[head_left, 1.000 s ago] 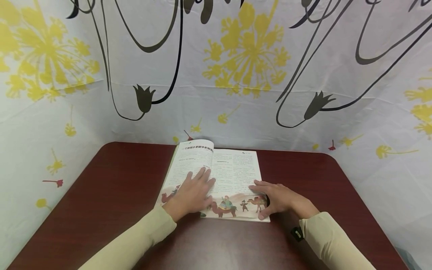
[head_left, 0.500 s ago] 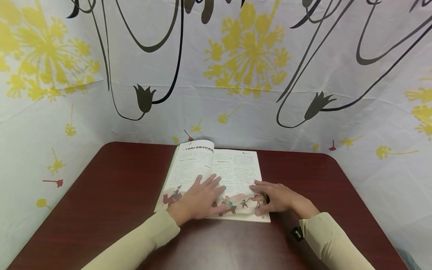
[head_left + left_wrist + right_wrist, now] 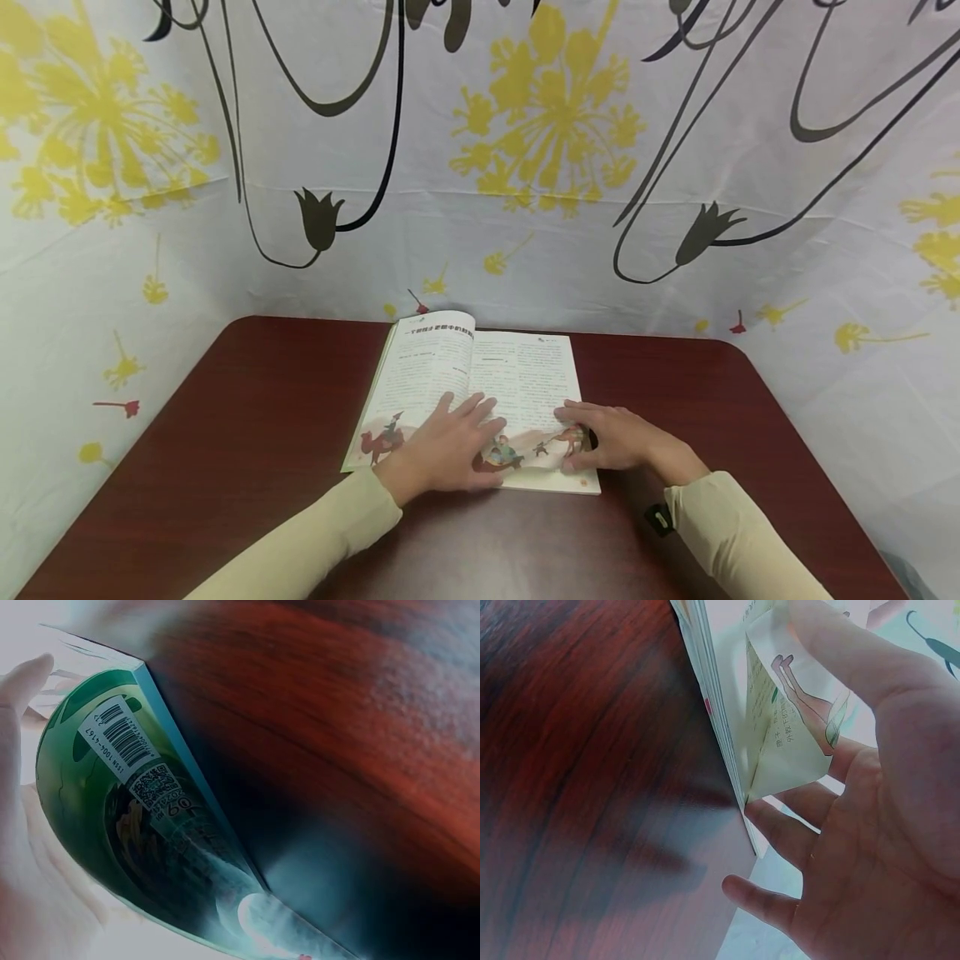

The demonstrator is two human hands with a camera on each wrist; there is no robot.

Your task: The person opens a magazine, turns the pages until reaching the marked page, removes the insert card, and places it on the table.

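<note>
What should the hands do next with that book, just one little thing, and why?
Perhaps the right hand should gently lift the bent page a bit higher. In the right wrist view, that page already curls up between the thumb and fingers, while the left hand lies spread across the lower middle of the open book, maybe steadying it.

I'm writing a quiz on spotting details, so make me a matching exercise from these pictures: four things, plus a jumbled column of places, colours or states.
1. Book
2. Left hand
3. Table
4. Right hand

A. Dark reddish brown
B. At the book's right edge
C. Opened to printed pages
D. Resting across the book's lower middle

Right pairs: 1-C, 2-D, 3-A, 4-B
</note>
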